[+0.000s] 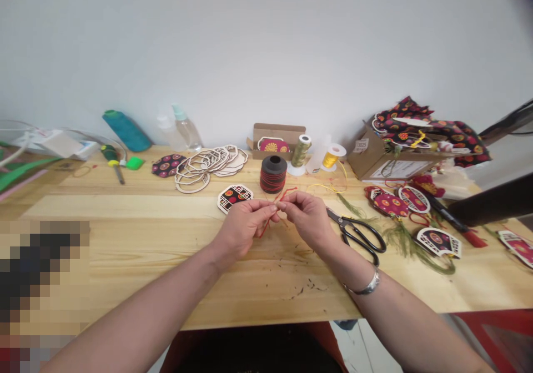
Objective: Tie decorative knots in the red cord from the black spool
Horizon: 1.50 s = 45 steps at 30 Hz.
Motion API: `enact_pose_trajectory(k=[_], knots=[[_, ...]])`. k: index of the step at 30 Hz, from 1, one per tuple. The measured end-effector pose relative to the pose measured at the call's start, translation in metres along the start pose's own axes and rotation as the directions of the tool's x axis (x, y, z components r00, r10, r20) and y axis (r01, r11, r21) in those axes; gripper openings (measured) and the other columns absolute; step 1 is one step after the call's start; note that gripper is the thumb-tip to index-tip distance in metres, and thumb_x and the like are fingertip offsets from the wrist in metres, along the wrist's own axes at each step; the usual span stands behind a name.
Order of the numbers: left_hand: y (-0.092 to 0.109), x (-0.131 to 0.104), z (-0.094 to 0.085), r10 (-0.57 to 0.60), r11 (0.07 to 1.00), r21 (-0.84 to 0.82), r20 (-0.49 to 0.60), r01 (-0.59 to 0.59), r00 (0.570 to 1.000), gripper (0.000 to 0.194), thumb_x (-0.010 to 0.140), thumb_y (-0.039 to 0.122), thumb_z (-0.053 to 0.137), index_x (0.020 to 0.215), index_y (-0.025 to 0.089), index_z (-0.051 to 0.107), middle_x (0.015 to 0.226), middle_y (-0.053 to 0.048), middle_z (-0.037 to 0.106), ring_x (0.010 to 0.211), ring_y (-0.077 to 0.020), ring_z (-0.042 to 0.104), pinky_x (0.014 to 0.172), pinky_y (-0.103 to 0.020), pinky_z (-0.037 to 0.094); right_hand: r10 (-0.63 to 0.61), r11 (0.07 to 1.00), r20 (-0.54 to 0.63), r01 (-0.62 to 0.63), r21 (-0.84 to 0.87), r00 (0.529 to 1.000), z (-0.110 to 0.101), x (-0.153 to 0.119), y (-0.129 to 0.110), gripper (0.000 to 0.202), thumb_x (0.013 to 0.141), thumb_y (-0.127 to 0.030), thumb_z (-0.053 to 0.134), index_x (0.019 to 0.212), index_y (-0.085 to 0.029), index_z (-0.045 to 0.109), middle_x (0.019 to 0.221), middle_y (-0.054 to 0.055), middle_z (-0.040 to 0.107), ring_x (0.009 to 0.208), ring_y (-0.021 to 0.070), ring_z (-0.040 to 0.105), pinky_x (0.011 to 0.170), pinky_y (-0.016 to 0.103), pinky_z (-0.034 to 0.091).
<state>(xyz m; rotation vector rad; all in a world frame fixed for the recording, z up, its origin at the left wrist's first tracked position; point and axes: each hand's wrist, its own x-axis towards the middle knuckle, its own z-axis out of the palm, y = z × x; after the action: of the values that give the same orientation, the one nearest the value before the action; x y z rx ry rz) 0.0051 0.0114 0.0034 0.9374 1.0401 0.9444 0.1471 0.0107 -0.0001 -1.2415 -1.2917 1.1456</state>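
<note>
My left hand (249, 221) and my right hand (306, 216) meet over the middle of the table, fingertips pinched together on a thin red cord (287, 192). Loose ends of the cord stick out above and below the fingers. Just behind my hands stands a dark spool of red and black cord (273, 176). A white-framed ornament with patterned fabric (234, 197) lies behind my left hand and is partly covered by it. Black-handled scissors (362, 237) rest beside my right wrist, their blades partly hidden by it.
Wooden frames (212, 162) are piled at the back left, near a teal thread cone (127, 130) and a screwdriver (113, 162). Behind stand a green thread spool (300, 150) and a yellow one (332, 156). A cardboard box of fabric (366, 151) and tasselled ornaments (437, 243) occupy the right.
</note>
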Motion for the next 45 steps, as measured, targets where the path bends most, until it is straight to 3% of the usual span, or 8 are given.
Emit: enact_pose_trajectory(k=[7,21,24,27,33,39,45], knots=[[-0.002,0.002,-0.001,-0.019,1.0,-0.006,0.037,0.019,0.999,0.019,0.069,0.03,0.069,0.07,0.011,0.068,0.055,0.001,0.059,0.035,-0.0006,0.032,0.036,-0.018,0.017,-0.066,0.984,0.069,0.076,-0.158,0.995,-0.002,0.0,-0.002,0.018,0.079,-0.029,0.054,0.065,-0.017,0.055,0.063,-0.001,0.054,0.061,0.0113,0.047,0.06,0.024,0.039],[-0.002,0.0,-0.004,-0.049,0.994,-0.091,0.133,0.061,0.99,0.018,0.075,0.031,0.066,0.077,0.013,0.062,0.071,-0.006,0.068,0.038,0.0,0.023,0.039,-0.019,0.011,-0.181,0.922,0.004,0.172,-0.348,0.983,-0.006,0.002,-0.002,0.017,0.081,-0.027,0.049,0.067,-0.019,0.052,0.064,0.0,0.057,0.059,0.0125,0.049,0.058,0.024,0.039],[-0.002,-0.001,-0.004,-0.011,0.999,-0.045,0.129,0.017,0.992,0.018,0.073,0.031,0.067,0.073,0.015,0.062,0.066,0.0,0.063,0.041,-0.0014,0.027,0.04,-0.019,0.015,-0.173,0.923,-0.012,0.158,-0.351,0.985,-0.007,0.002,-0.002,0.017,0.081,-0.027,0.049,0.066,-0.019,0.051,0.063,0.0,0.058,0.059,0.0124,0.049,0.058,0.024,0.038],[-0.004,-0.002,-0.004,0.072,0.989,0.123,0.115,-0.086,0.991,0.016,0.072,0.031,0.069,0.071,0.016,0.065,0.06,0.003,0.057,0.048,-0.0044,0.037,0.046,-0.019,0.027,-0.156,0.929,-0.023,0.139,-0.343,0.988,-0.007,0.003,-0.001,0.017,0.081,-0.026,0.05,0.066,-0.018,0.053,0.063,0.0,0.059,0.059,0.0122,0.05,0.058,0.024,0.038],[-0.009,-0.002,-0.002,0.337,0.772,0.534,0.116,-0.345,0.934,0.01,0.074,0.025,0.065,0.073,0.019,0.072,0.067,0.0,0.061,0.062,-0.0119,0.051,0.061,-0.025,0.039,-0.05,0.987,0.035,0.055,-0.153,0.998,-0.006,0.004,0.002,0.021,0.081,-0.031,0.051,0.066,-0.018,0.054,0.058,-0.002,0.055,0.052,0.0099,0.045,0.053,0.023,0.036],[-0.013,-0.001,-0.004,0.423,0.688,0.583,0.162,-0.432,0.892,0.014,0.077,0.026,0.062,0.074,0.023,0.075,0.064,-0.001,0.061,0.06,-0.0133,0.052,0.06,-0.025,0.039,0.132,0.961,0.15,-0.163,0.224,0.98,-0.003,0.003,0.001,0.026,0.075,-0.04,0.06,0.065,-0.017,0.052,0.058,-0.003,0.053,0.044,0.0049,0.033,0.044,0.021,0.026],[-0.014,-0.002,-0.005,0.452,0.609,0.632,0.22,-0.479,0.865,0.018,0.08,0.026,0.058,0.074,0.021,0.075,0.064,-0.002,0.061,0.061,-0.0131,0.054,0.061,-0.025,0.04,0.144,0.927,0.197,-0.202,0.315,0.97,-0.004,0.003,-0.001,0.03,0.073,-0.041,0.063,0.066,-0.015,0.052,0.06,-0.002,0.055,0.041,0.0021,0.029,0.042,0.019,0.02]])
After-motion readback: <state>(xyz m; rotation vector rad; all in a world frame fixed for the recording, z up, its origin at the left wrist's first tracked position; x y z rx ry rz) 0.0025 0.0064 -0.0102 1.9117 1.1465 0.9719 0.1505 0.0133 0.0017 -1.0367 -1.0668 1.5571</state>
